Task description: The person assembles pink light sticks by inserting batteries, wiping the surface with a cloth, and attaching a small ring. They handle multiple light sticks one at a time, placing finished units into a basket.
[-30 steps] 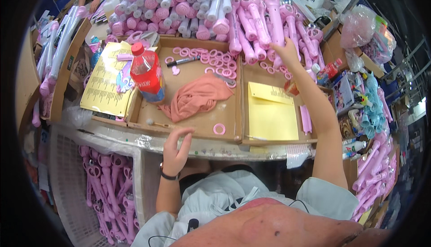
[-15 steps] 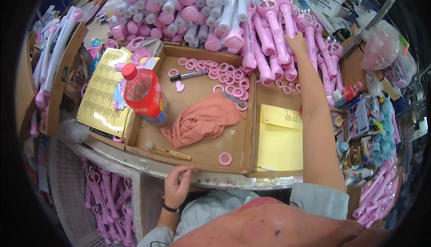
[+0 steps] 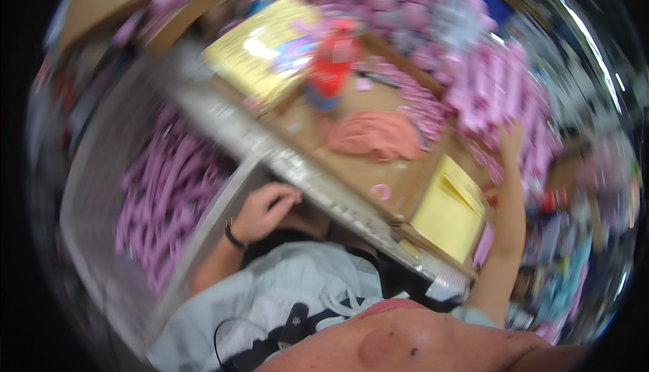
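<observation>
My right hand point(image 3: 512, 139) reaches to the near end of the pink plastic handles point(image 3: 497, 88) heaped at the far right. Motion blurs its fingers, so whether it grips a handle does not show. Over the gap between the table edge and a crate, my left hand point(image 3: 265, 211) has its fingers curled in toward the thumb, with nothing visible in them. A cardboard tray point(image 3: 345, 179) in front of me holds a crumpled salmon cloth point(image 3: 375, 135), a dark marker point(image 3: 378, 78), many pink rings point(image 3: 416, 95) and one separate pink ring point(image 3: 380, 192).
A red-labelled bottle point(image 3: 334, 61) stands by the tray's left side, near yellow printed sheets point(image 3: 236, 54). Folded yellow paper point(image 3: 446, 210) lies in the right-hand tray section. The grey crate point(image 3: 84, 203) at left holds many pink handles. Pink and white parts are piled at the back.
The view has swung left and tilted, bringing more of the crate into sight. My right hand has come down along the pink handles toward me. My left hand stays curled near the table edge.
</observation>
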A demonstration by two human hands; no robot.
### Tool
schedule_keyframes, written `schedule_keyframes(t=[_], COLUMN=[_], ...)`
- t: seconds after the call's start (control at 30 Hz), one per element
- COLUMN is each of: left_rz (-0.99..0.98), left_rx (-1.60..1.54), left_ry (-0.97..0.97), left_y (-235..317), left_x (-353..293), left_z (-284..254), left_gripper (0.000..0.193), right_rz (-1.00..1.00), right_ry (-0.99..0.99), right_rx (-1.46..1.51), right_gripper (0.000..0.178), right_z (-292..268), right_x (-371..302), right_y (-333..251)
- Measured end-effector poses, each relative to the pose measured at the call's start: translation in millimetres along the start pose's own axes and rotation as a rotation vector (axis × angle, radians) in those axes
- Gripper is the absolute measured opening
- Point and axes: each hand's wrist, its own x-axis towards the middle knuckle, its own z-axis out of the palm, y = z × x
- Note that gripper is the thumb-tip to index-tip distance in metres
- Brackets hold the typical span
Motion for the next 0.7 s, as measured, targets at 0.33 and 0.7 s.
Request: schedule_keyframes(t=[0.33, 0.7], left_rz=[-0.64, -1.099], left_rx=[0.03, 1.107], left_ry=[0.46, 0.362], left_y=[-125, -300], left_x=[-183, -236], left_z=[-221, -267], left_gripper=[0.024, 0.034], right_rz=[-0.193, -0.163], right_ry=[-0.422, -0.396], right_rx=[0.043, -0.043], right_gripper=[0.03, 0.026], right_z=[-45, -89], right_x=[-49, -124], right_y=[-68, -63])
